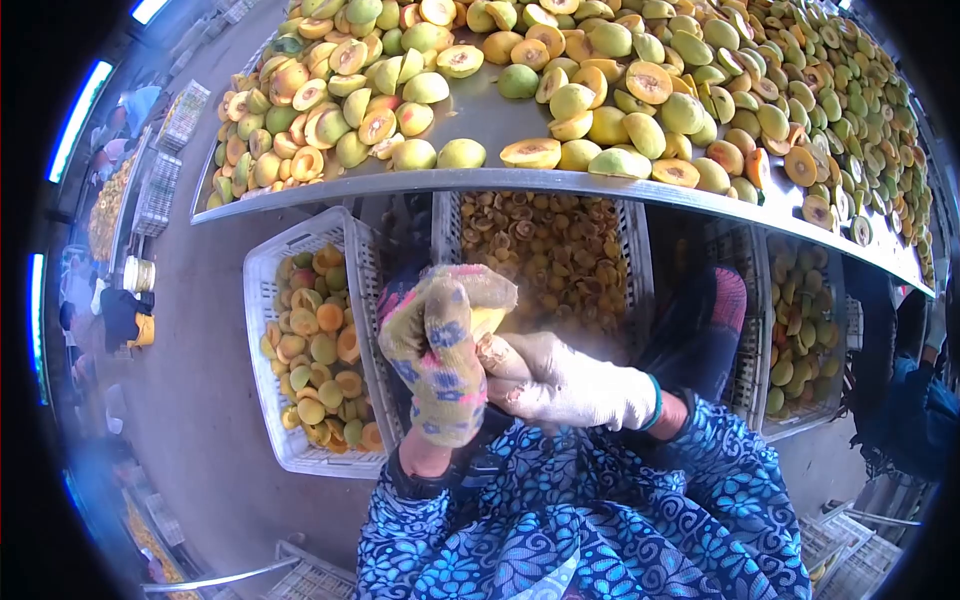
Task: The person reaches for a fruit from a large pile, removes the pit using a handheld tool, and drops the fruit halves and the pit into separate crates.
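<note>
Below the near edge of the tabletop, both gloved hands meet over the crates. The left hand, in a patterned knit glove, is clenched around a pale yellow fruit, of which only a small patch shows between the fingers. The right hand, in a dirty white glove, presses its thumb and fingertips against that fruit. Whether it also holds a small tool cannot be told.

Judging by what lies around, the step in hand looks like opening or pitting one fruit. The next move would call for a firm hold from the left hand while the right works the flesh apart. The pieces then need a drop into the proper crate.

Little of the fruit shows: smooth and light yellow, like the cut halves heaped across the tabletop. A white crate at the left holds orange and green halves. The middle crate, directly beyond the hands, holds brownish scraps or pits. A third crate at the right holds more fruit.
</note>
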The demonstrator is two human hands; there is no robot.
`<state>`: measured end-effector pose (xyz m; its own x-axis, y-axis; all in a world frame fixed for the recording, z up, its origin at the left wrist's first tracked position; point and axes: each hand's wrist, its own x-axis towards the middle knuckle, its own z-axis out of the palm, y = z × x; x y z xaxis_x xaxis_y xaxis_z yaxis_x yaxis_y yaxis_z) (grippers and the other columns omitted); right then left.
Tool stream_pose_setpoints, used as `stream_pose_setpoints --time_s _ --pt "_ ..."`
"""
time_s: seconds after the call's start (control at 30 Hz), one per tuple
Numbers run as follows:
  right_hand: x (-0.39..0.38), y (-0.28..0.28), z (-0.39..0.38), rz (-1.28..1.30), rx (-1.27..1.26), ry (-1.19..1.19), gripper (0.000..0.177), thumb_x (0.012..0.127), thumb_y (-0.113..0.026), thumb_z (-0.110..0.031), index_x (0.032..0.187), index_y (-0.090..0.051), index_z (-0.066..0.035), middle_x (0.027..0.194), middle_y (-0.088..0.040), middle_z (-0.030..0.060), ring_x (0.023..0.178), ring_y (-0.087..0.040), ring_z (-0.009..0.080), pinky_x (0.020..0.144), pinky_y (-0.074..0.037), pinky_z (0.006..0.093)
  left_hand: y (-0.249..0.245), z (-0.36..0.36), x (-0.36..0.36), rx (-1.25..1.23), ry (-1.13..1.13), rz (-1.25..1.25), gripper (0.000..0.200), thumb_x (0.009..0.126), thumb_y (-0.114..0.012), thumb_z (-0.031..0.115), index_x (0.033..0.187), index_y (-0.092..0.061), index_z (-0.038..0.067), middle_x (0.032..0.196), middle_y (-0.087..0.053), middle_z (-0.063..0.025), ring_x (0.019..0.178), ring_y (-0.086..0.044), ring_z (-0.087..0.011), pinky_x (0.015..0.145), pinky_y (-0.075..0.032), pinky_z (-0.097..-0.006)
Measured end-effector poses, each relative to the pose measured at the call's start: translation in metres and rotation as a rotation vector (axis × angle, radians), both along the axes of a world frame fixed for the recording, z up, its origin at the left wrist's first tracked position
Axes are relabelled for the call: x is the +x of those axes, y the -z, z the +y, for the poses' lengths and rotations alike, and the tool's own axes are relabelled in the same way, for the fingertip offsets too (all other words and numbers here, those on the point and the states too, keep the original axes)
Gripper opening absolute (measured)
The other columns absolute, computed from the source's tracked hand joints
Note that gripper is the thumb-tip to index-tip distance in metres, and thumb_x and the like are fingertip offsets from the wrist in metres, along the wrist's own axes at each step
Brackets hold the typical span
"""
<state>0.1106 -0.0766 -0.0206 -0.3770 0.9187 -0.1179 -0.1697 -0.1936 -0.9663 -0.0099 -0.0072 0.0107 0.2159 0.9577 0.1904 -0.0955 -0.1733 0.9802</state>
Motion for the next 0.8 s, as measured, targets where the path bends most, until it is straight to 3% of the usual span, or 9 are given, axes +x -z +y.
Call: stream_pose_setpoints --time_s 0.07,0.13,0.2,0.3,0.43,0.53,0.6,0.67,0.8 --pt "0.011 -0.025 0.003 -0.026 -0.195 -0.091 0.041 0.097 -0.053 -0.038 0.116 -0.053 -0.002 0.069 -0.054 0.0004 0.049 -0.049 0.0082 0.043 -0.042 0.0234 -0.003 0.01 -0.005 0.075 0.052 0.071 0.034 0.099 -0.054 0.021 0.082 -0.068 -0.004 0.076 -0.07 -0.0086 0.072 -0.065 -0.0146 0.065 -0.05 -0.0268" --pt "0.017 -0.019 -0.003 0.064 -0.248 -0.121 0.037 0.097 -0.054 -0.038 0.111 -0.054 -0.004 0.065 -0.051 -0.0019 0.048 -0.049 0.007 0.042 -0.04 0.0222 -0.003 0.015 -0.01 -0.204 0.222 0.135 0.032 0.098 -0.057 0.021 0.082 -0.068 -0.004 0.075 -0.069 -0.0072 0.069 -0.064 -0.0123 0.063 -0.049 -0.0249" --pt "0.015 -0.011 -0.01 0.368 -0.429 -0.166 0.031 0.097 -0.056 -0.039 0.097 -0.054 -0.008 0.062 -0.048 -0.0035 0.047 -0.047 0.0052 0.04 -0.037 0.0213 -0.006 0.023 -0.012 -0.116 0.328 0.16 0.03 0.097 -0.06 0.021 0.085 -0.069 -0.004 0.075 -0.069 -0.0061 0.067 -0.063 -0.0097 0.062 -0.048 -0.0238" --pt "0.013 -0.014 -0.012 0.579 -0.614 -0.245 0.03 0.097 -0.057 -0.04 0.085 -0.051 -0.013 0.059 -0.045 -0.0052 0.046 -0.044 0.0033 0.037 -0.034 0.0202 -0.016 0.03 -0.016 -0.277 0.502 0.167 0.031 0.097 -0.061 0.022 0.082 -0.071 -0.003 0.073 -0.069 -0.0064 0.066 -0.062 -0.0087 0.061 -0.048 -0.0249" --pt "0.005 -0.029 -0.01 0.464 -0.747 -0.195 0.032 0.096 -0.058 -0.04 0.08 -0.049 -0.014 0.057 -0.042 -0.0063 0.042 -0.039 0.0027 0.035 -0.03 0.0204 -0.027 0.047 -0.022 -0.162 0.749 0.481 0.037 0.098 -0.059 0.026 0.078 -0.069 -0.004 0.069 -0.068 -0.0085 0.065 -0.063 -0.0122 0.06 -0.049 -0.0268" --pt "0.001 -0.018 -0.006 0.672 -0.873 -0.303 0.028 0.098 -0.057 -0.035 0.082 -0.048 -0.013 0.057 -0.04 -0.0067 0.04 -0.036 0.0023 0.032 -0.028 0.0205 -0.014 0.052 -0.024 -0.283 0.777 0.252 0.039 0.098 -0.059 0.028 0.077 -0.069 -0.004 0.069 -0.068 -0.0094 0.064 -0.064 -0.0139 0.059 -0.049 -0.0275" --pt "-0.008 0.002 -0.011 1.201 -0.743 -0.425 0.025 0.101 -0.053 -0.031 0.085 -0.047 -0.012 0.056 -0.037 -0.007 0.039 -0.033 0.002 0.03 -0.025 0.0197 0.001 0.048 -0.02 -0.374 0.713 0.01 0.041 0.098 -0.058 0.029 0.077 -0.069 -0.004 0.069 -0.068 -0.0101 0.063 -0.064 -0.015 0.058 -0.049 -0.0279" --pt "-0.01 0.011 -0.009 1.242 -0.712 -0.418 0.025 0.103 -0.048 -0.03 0.088 -0.046 -0.01 0.055 -0.036 -0.0071 0.038 -0.032 0.0021 0.029 -0.024 0.0183 0.013 0.042 -0.013 -0.429 0.601 -0.165 0.042 0.098 -0.058 0.03 0.077 -0.069 -0.004 0.068 -0.068 -0.0107 0.063 -0.064 -0.0161 0.058 -0.049 -0.0284" --pt "-0.005 0.017 -0.007 1.213 -0.649 -0.304 0.032 0.099 -0.055 -0.035 0.085 -0.045 -0.009 0.053 -0.037 -0.0053 0.036 -0.033 0.0034 0.029 -0.025 0.0195 0.014 0.03 0.007 -0.642 0.351 -0.406 0.046 0.098 -0.055 0.042 0.08 -0.063 0.0 0.069 -0.065 -0.0133 0.06 -0.064 -0.0217 0.054 -0.052 -0.0329"
